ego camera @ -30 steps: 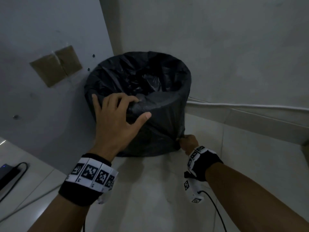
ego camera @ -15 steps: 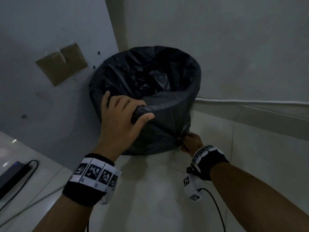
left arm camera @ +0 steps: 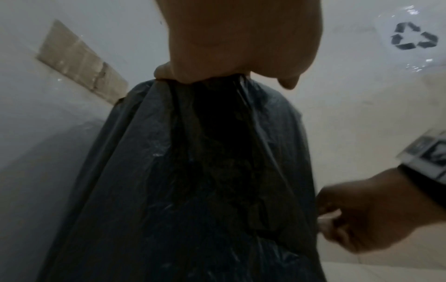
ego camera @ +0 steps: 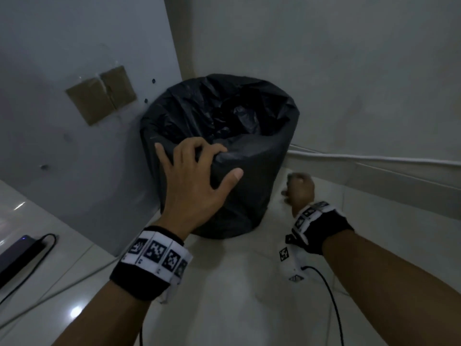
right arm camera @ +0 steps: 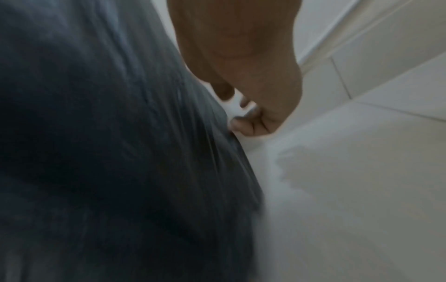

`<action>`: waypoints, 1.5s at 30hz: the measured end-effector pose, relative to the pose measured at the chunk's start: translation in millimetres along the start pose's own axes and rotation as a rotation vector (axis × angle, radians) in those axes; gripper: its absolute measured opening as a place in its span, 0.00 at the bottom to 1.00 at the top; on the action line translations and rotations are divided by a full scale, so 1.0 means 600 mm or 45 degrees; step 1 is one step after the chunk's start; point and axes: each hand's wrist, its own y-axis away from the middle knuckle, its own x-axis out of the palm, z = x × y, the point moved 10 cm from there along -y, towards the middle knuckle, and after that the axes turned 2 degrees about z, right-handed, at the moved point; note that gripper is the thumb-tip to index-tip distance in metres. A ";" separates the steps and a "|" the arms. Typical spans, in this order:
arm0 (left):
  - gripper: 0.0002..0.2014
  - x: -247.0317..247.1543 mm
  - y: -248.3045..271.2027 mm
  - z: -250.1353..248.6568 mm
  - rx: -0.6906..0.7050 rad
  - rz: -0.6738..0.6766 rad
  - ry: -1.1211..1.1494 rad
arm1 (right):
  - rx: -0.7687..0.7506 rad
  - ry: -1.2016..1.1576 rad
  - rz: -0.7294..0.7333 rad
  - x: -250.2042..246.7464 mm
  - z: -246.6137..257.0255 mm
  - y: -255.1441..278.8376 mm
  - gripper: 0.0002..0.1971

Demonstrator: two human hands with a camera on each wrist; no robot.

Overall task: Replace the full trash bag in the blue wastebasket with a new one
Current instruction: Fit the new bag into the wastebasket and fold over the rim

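A black trash bag (ego camera: 249,176) covers the whole wastebasket, which stands in a wall corner; none of the blue shows. My left hand (ego camera: 222,162) grips the near rim through the bag, fingers curled over the top and thumb on the outside. In the left wrist view the left hand (left arm camera: 229,57) bunches the bag (left arm camera: 193,190) at its top. My right hand (ego camera: 298,189) is curled and holds nothing, low and just right of the bin. In the right wrist view its fingers (right arm camera: 248,118) are beside the bag's (right arm camera: 108,152) side fold.
Two walls meet close behind the bin. A white cable (ego camera: 374,158) runs along the right wall's base. Brown taped patches (ego camera: 99,96) are on the left wall. A dark device with a cable (ego camera: 15,255) lies on the tiled floor (ego camera: 237,283) at left.
My right hand has let go of the bag's lower edge and moved up and to the right, away from the bin. The left hand stays on the rim.
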 end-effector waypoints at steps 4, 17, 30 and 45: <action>0.25 -0.018 -0.015 0.047 0.029 -0.051 0.171 | -0.225 -0.236 0.113 -0.005 0.138 0.015 0.15; 0.14 -0.046 0.004 0.000 0.122 -0.323 0.175 | -0.611 0.068 0.063 0.010 0.241 0.095 0.13; 0.06 -0.050 0.050 0.016 0.203 -0.366 0.226 | -0.508 -0.043 0.211 0.015 0.225 0.107 0.15; 0.28 -0.037 -0.013 -0.046 -0.017 -0.081 -0.073 | 0.173 0.165 -0.010 -0.079 0.058 0.035 0.41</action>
